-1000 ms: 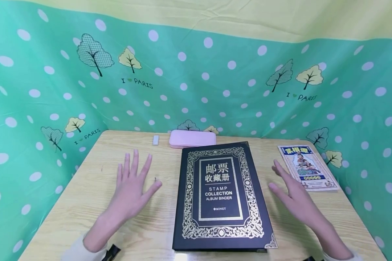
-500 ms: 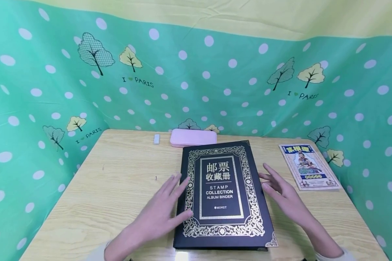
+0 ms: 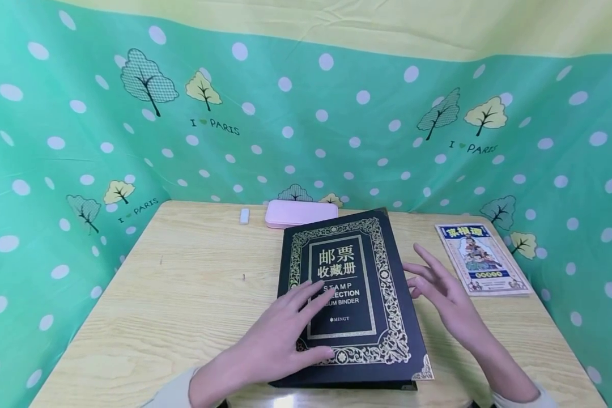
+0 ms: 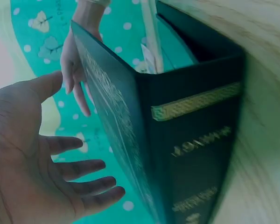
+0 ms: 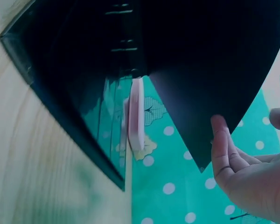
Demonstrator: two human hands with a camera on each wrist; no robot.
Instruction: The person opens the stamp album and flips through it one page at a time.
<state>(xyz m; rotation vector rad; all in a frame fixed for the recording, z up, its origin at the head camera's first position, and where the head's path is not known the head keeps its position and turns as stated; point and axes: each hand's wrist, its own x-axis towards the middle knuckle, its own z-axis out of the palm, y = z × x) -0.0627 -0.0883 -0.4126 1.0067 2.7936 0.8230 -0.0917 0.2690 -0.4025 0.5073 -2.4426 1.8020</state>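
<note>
The black stamp album (image 3: 336, 340), with gold lettering and an ornate border, lies on the table with its front cover raised at the right side. My right hand (image 3: 451, 300) is at the cover's right edge. In the right wrist view its fingers (image 5: 220, 147) reach the dark inner side of the cover, with the thumb held apart. My left hand (image 3: 280, 340) hovers over the lower left of the cover, fingers spread. Seen from the left wrist, that palm (image 4: 23, 158) stands off the cover, and the spine (image 4: 191, 140) faces the camera.
Behind the album lies a pink case (image 3: 302, 213), with a small whitish block (image 3: 244, 216) to its left. A printed booklet (image 3: 481, 260) is at the table's right. A green dotted curtain (image 3: 296, 136) hangs around the wooden table (image 3: 148, 317).
The front cover has risen on its right side. My left hand has moved right from the bare table to above the album. My right hand has come in to the cover's edge.
</note>
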